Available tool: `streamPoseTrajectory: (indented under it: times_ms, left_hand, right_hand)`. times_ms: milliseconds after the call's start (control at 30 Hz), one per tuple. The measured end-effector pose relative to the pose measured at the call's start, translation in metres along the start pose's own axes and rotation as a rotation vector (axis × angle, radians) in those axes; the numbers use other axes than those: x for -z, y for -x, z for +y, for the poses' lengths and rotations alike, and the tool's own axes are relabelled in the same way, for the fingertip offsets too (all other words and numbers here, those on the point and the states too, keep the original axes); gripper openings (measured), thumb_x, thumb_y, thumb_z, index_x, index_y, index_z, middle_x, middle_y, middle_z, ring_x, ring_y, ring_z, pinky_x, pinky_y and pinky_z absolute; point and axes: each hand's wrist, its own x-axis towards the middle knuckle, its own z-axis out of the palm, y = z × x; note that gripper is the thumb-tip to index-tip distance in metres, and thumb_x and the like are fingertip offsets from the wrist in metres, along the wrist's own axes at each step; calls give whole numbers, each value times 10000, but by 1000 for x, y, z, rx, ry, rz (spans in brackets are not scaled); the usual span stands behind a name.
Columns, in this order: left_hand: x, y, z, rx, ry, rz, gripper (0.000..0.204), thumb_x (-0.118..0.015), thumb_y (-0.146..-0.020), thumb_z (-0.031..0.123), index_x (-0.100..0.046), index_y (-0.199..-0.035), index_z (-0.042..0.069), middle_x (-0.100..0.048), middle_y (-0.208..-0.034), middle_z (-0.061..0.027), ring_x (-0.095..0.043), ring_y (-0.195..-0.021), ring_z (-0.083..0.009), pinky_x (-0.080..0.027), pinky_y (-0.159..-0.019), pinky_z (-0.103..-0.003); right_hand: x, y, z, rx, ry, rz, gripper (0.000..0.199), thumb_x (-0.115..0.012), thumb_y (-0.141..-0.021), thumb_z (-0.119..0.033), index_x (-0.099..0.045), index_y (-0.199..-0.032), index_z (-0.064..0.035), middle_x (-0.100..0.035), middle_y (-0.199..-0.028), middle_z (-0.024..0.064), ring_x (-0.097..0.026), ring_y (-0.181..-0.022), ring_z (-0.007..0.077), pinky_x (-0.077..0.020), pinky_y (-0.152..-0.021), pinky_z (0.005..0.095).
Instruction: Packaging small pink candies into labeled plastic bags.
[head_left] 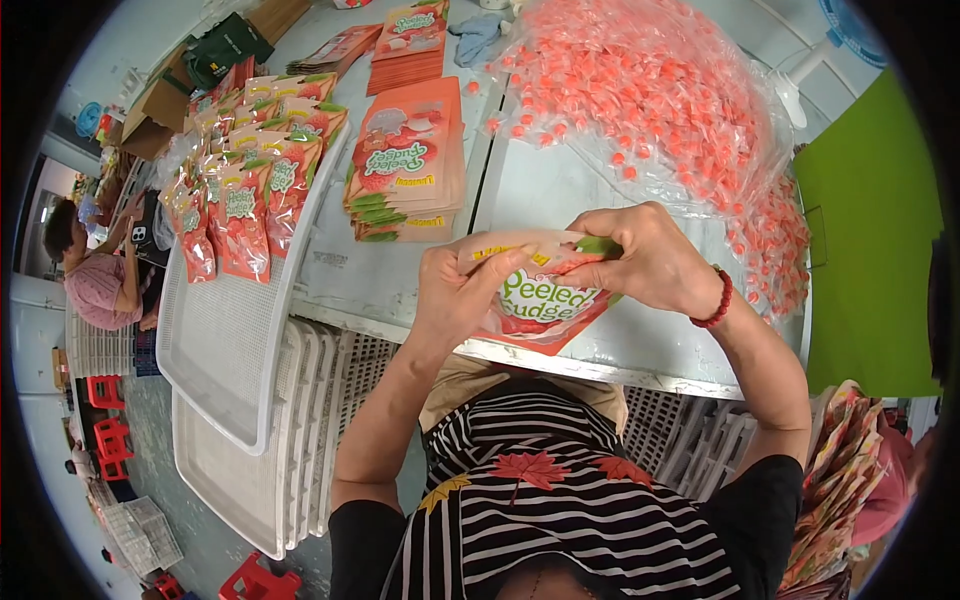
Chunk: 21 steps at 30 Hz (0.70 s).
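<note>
Both of my hands pinch the top edge of a red and pink candy pouch (545, 305) just over the front edge of the table. At the pouch's left top corner my left hand (462, 285) grips with the thumb in front. My right hand (640, 258), with a red bead bracelet at the wrist, holds the other top corner by the green printed leaf. Whether the pouch's mouth is apart or pressed together I cannot tell. A stack of flat pouches (408, 150) lies beyond my left hand. Beyond my right hand spreads a large heap of wrapped pink-red candies (640, 80).
Filled pouches (245, 200) stand in a white tray (215, 340) at the left, above more stacked trays (235, 480). More flat pouches (408, 45) and a blue cloth (478, 40) lie at the table's back. A green panel (870, 240) rises on the right. A co-worker (100, 265) is at far left.
</note>
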Motion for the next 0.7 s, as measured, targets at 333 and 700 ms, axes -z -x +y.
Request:
streamPoseTrajectory:
  times_ms: [333, 700]
  left_hand:
    - [-4, -7, -4, -85, -91, 4, 137, -673, -856, 72, -702, -960, -12, -693, -807, -29, -571, -651, -28, -461, -558, -183]
    - [32, 5, 9, -111, -189, -8, 141, -662, -862, 101, -715, -929, -11, -688, -809, -33, -586, -706, -66, -457, -627, -227]
  right_hand:
    - [-6, -13, 10, 143, 172, -138, 248, -671, -833, -231, -658, -852, 16, -598, -695, 182, -598, -640, 348, -462, -590, 421]
    - [-19, -16, -6, 205, 280, -178, 230, -703, -813, -193, -622, -780, 19, -575, -675, 167, -575, -605, 332, -448, -545, 373]
